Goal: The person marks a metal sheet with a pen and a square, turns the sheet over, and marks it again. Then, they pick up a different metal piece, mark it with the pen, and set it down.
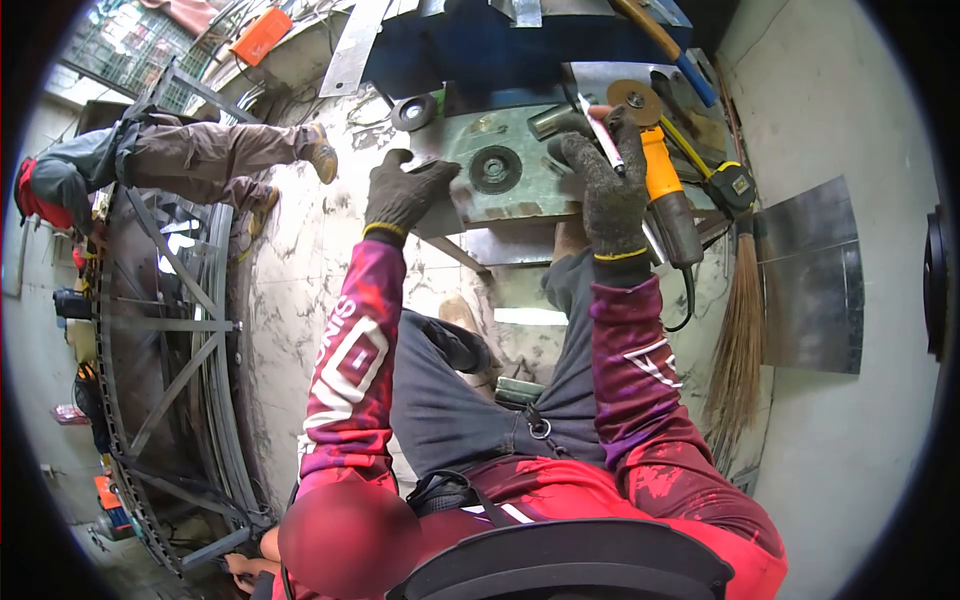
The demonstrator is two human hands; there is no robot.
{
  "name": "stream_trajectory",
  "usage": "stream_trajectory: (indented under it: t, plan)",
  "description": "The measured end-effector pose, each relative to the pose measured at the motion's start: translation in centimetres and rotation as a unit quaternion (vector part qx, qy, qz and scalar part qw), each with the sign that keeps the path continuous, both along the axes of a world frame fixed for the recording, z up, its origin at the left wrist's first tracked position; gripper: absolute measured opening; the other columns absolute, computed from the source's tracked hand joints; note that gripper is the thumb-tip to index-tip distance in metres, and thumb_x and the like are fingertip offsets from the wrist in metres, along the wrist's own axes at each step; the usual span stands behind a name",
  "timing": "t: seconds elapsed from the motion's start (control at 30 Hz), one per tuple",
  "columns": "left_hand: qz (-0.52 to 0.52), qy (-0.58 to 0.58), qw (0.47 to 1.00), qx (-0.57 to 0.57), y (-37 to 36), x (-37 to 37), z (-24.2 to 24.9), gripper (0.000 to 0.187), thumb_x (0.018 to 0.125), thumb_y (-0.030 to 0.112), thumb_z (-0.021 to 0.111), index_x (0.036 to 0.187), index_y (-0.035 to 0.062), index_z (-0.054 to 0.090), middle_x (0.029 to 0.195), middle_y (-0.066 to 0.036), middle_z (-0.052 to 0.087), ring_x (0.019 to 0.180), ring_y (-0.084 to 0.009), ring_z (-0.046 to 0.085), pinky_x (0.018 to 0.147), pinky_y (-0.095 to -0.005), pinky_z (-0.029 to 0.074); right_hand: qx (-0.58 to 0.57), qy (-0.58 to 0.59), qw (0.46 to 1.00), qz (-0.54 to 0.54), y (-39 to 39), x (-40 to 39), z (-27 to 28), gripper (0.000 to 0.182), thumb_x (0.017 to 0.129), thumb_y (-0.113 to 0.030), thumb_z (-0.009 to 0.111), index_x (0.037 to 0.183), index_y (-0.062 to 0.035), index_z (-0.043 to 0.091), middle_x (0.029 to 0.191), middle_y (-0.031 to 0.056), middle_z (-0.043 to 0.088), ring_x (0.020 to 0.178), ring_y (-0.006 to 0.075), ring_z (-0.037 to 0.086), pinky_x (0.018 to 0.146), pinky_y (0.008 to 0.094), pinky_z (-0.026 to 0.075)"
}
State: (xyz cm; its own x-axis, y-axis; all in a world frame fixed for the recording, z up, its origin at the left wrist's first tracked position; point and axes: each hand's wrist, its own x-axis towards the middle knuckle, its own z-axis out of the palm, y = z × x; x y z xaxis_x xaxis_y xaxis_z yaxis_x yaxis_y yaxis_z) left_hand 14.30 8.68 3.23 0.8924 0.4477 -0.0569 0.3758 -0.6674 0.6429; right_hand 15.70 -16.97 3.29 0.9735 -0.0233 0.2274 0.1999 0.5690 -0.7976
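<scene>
My left hand [408, 194], in a dark grey glove, grips a small flat metal plate [445, 212] at the left edge of the low worktable [520, 205]. The fingers hide part of the plate. In my right hand [612, 195], also gloved, a white marker [602, 137] sits between the fingers, its dark tip towards me. A black grinding disc [495, 170] lies flat between my hands. Just beyond my right hand is a short metal pipe [552, 122]. To its right rests a yellow angle grinder [662, 175] with a brown disc [634, 101].
A yellow-and-black tape measure [731, 188] lies at the table's right edge, above a straw broom [738, 330]. Sheet metal [812, 275] leans on the right wall. A hammer [665, 45] lies at the back. On the left, another person [170, 160] bends over a metal frame [170, 325].
</scene>
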Motion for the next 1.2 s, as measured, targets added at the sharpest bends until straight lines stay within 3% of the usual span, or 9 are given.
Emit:
stream_trajectory:
  t: [0.2, 0.37, 0.43, 0.47, 0.57, 0.67, 0.9, 1.0, 1.2]
  plan:
    - [-0.022, 0.238, 0.957, 0.162, -1.8, 5.0, 0.1, 0.115, 0.055, 0.065, 0.079, 0.138, -0.0060, 0.044, 0.129, -0.030, 0.057, 0.118, -0.0380, 0.060, 0.101, -0.0420, 0.047, -0.032, 0.094, 0.993, -0.064, -0.4, 0.4, -0.1, 0.022, 0.092, -0.007, 0.062, 0.112, -0.0025, 0.055, 0.092, 0.0103, 0.068, 0.075, 0.0163, 0.068, 0.071, 0.0271, 0.057]
    - [-0.086, 0.246, 0.943, 0.207, -2.7, 6.3, 0.8, 0.111, 0.061, 0.068, 0.076, 0.138, -0.0052, 0.044, 0.132, -0.028, 0.056, 0.123, -0.0414, 0.055, 0.105, -0.0434, 0.043, 0.004, 0.114, 0.990, -0.083, -2.7, 0.6, 0.6, 0.023, 0.090, -0.005, 0.062, 0.112, -0.0023, 0.055, 0.092, 0.0101, 0.068, 0.073, 0.0146, 0.066, 0.068, 0.0261, 0.055]
    - [-0.174, 0.220, 0.927, 0.250, -3.2, 6.6, 2.5, 0.105, 0.063, 0.068, 0.075, 0.139, 0.0014, 0.046, 0.133, -0.027, 0.056, 0.122, -0.0421, 0.056, 0.105, -0.0449, 0.043, 0.033, 0.131, 0.987, -0.092, -3.4, 0.6, 0.8, 0.022, 0.090, -0.006, 0.061, 0.112, -0.0020, 0.055, 0.088, 0.0091, 0.068, 0.073, 0.0145, 0.066, 0.067, 0.0251, 0.054]
    - [-0.189, 0.040, 0.914, 0.356, -3.3, 6.9, 0.3, 0.096, 0.066, 0.064, 0.075, 0.140, 0.0100, 0.049, 0.131, -0.025, 0.058, 0.120, -0.0402, 0.057, 0.105, -0.0457, 0.043, 0.058, 0.117, 0.985, -0.111, -3.4, 0.9, 0.6, 0.021, 0.091, -0.007, 0.061, 0.111, -0.0018, 0.055, 0.086, 0.0084, 0.067, 0.071, 0.0145, 0.066, 0.067, 0.0247, 0.054]
    - [-0.358, 0.153, 0.858, 0.336, -5.2, 7.1, 1.1, 0.082, 0.066, 0.055, 0.076, 0.134, 0.0152, 0.055, 0.125, -0.023, 0.060, 0.118, -0.0383, 0.058, 0.100, -0.0485, 0.046, 0.070, 0.102, 0.984, -0.126, -3.8, 1.3, 0.6, 0.021, 0.090, -0.006, 0.061, 0.110, -0.0016, 0.056, 0.085, 0.0082, 0.067, 0.071, 0.0147, 0.065, 0.067, 0.0253, 0.054]
    - [-0.372, 0.116, 0.859, 0.333, -7.0, 5.7, -0.1, 0.064, 0.059, 0.043, 0.078, 0.113, 0.0129, 0.062, 0.109, -0.019, 0.063, 0.102, -0.0373, 0.063, 0.085, -0.0461, 0.050, 0.058, 0.106, 0.984, -0.129, -3.6, 1.1, 0.6, 0.021, 0.090, -0.004, 0.060, 0.110, -0.0013, 0.055, 0.085, 0.0089, 0.067, 0.071, 0.0150, 0.065, 0.069, 0.0264, 0.054]
    - [-0.339, 0.097, 0.892, 0.284, -6.9, 7.9, 1.1, 0.065, 0.062, 0.044, 0.078, 0.116, 0.0122, 0.060, 0.114, -0.021, 0.060, 0.107, -0.0366, 0.060, 0.090, -0.0464, 0.049, 0.047, 0.111, 0.984, -0.129, -3.2, 1.0, 0.8, 0.021, 0.090, -0.004, 0.060, 0.110, -0.0012, 0.053, 0.085, 0.0103, 0.067, 0.070, 0.0148, 0.064, 0.068, 0.0261, 0.053]
    - [-0.221, -0.066, 0.928, 0.292, -5.4, 9.9, 0.3, 0.052, 0.070, 0.037, 0.078, 0.111, 0.0098, 0.061, 0.110, -0.020, 0.062, 0.105, -0.0371, 0.061, 0.089, -0.0462, 0.052, 0.026, 0.109, 0.985, -0.133, -3.2, 1.0, 0.6, 0.022, 0.090, -0.004, 0.060, 0.110, -0.0010, 0.052, 0.084, 0.0103, 0.067, 0.069, 0.0142, 0.063, 0.068, 0.0256, 0.052]
    - [-0.360, -0.195, 0.875, 0.260, -8.3, 7.5, -0.4, 0.017, 0.082, 0.023, 0.065, 0.090, 0.0088, 0.065, 0.095, -0.019, 0.060, 0.086, -0.0379, 0.061, 0.079, -0.0505, 0.047, 0.059, 0.114, 0.978, -0.164, -3.7, 1.6, 0.5, 0.019, 0.090, -0.004, 0.060, 0.107, -0.0005, 0.056, 0.082, 0.0089, 0.066, 0.068, 0.0138, 0.063, 0.064, 0.0255, 0.052]
